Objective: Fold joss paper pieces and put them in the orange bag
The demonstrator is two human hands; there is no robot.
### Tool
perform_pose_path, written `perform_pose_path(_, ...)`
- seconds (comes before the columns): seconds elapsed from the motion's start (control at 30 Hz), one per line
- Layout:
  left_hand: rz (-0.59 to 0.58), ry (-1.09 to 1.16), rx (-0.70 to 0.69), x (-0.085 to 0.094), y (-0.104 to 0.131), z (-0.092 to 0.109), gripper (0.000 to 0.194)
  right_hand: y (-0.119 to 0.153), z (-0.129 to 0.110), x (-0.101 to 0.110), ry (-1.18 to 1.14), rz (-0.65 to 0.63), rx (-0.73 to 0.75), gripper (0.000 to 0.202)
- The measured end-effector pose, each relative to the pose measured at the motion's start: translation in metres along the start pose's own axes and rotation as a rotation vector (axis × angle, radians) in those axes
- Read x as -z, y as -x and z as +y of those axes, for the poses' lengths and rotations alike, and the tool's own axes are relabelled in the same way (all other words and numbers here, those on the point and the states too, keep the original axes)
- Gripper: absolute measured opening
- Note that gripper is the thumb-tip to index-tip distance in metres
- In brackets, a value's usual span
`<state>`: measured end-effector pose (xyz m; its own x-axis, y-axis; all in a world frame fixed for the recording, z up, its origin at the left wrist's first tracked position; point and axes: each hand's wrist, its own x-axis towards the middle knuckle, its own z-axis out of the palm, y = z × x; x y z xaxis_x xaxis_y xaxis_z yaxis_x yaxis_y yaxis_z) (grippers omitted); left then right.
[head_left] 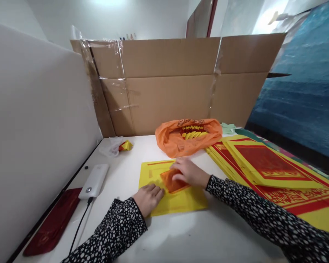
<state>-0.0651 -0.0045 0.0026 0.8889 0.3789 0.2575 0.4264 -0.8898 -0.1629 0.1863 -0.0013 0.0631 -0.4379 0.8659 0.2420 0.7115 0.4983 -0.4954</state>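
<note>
A yellow paper sheet [181,205] with orange-red markings lies on the white table in front of me. On top of it is an orange-red piece of paper [172,182], set at a slant; whether it is a folded part of the sheet or a separate piece I cannot tell. My right hand [190,172] grips this piece at its right side, thumb below and fingers curled above, hiding the sheet's upper right corner. Near the sheet's lower left edge, my left hand [148,199] rests flat on the yellow paper, its fingertips close to the orange-red piece.
Behind the sheet sits an orange plastic bag [167,138] with folded yellow-and-red papers [194,134]. Large printed sheets [274,164] are stacked at right. A white power bank [94,180] with a cable, a dark red case [53,223] and a clear bag [111,147] lie left. Cardboard [167,95] stands behind.
</note>
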Motion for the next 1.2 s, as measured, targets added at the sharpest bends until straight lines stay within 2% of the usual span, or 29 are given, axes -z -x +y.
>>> perform_pose_path(0.07, -0.014, 0.093, 0.089, 0.005, -0.004, 0.005, 0.016, 0.013, -0.016, -0.020, -0.101, -0.024, 0.073, 0.033)
perform_pose_path(0.13, 0.012, 0.277, 0.179, 0.008, -0.008, 0.002, 0.012, 0.023, -0.028, -0.041, -0.159, 0.005, 0.044, 0.036)
perform_pose_path(0.23, 0.056, 0.639, 0.333, 0.008, -0.008, -0.014, 0.018, 0.026, -0.033, -0.065, -0.174, 0.097, -0.076, 0.020)
perform_pose_path(0.37, 0.133, 0.970, 0.580, 0.002, -0.005, -0.037, 0.035, 0.020, -0.026, -0.077, -0.220, 0.183, -0.186, 0.027)
perform_pose_path(0.43, 0.203, 1.022, 0.646, -0.002, -0.004, -0.043, 0.038, 0.018, -0.022, -0.078, -0.299, 0.216, -0.255, 0.016)
perform_pose_path(0.47, 0.241, 1.011, 0.659, -0.003, -0.004, -0.044, 0.037, 0.017, -0.021, -0.077, -0.327, 0.231, -0.285, 0.008)
perform_pose_path(0.5, 0.276, 0.976, 0.661, -0.004, -0.005, -0.043, 0.035, 0.017, -0.021, -0.077, -0.333, 0.246, -0.309, 0.009)
perform_pose_path(0.6, 0.321, 0.721, 0.577, -0.002, -0.008, -0.036, 0.022, 0.019, -0.022, -0.076, -0.241, 0.247, -0.309, 0.023)
perform_pose_path(0.7, 0.259, 0.411, 0.360, 0.001, -0.009, -0.020, 0.020, 0.020, -0.024, -0.076, -0.139, 0.197, -0.221, 0.020)
perform_pose_path(0.77, 0.191, 0.295, 0.236, 0.002, -0.008, -0.008, 0.024, 0.020, -0.024, -0.076, -0.087, 0.179, -0.181, 0.020)
perform_pose_path(0.83, 0.137, 0.235, 0.170, 0.001, -0.007, 0.002, 0.028, 0.020, -0.024, -0.076, -0.048, 0.172, -0.176, 0.019)
perform_pose_path(0.93, 0.099, 0.187, 0.138, -0.004, -0.005, 0.010, 0.032, 0.020, -0.025, -0.074, -0.025, 0.152, -0.186, 0.016)
perform_pose_path(1.2, 0.080, 0.165, 0.175, -0.010, -0.004, 0.012, 0.036, 0.019, -0.023, -0.070, -0.052, 0.143, -0.189, 0.016)
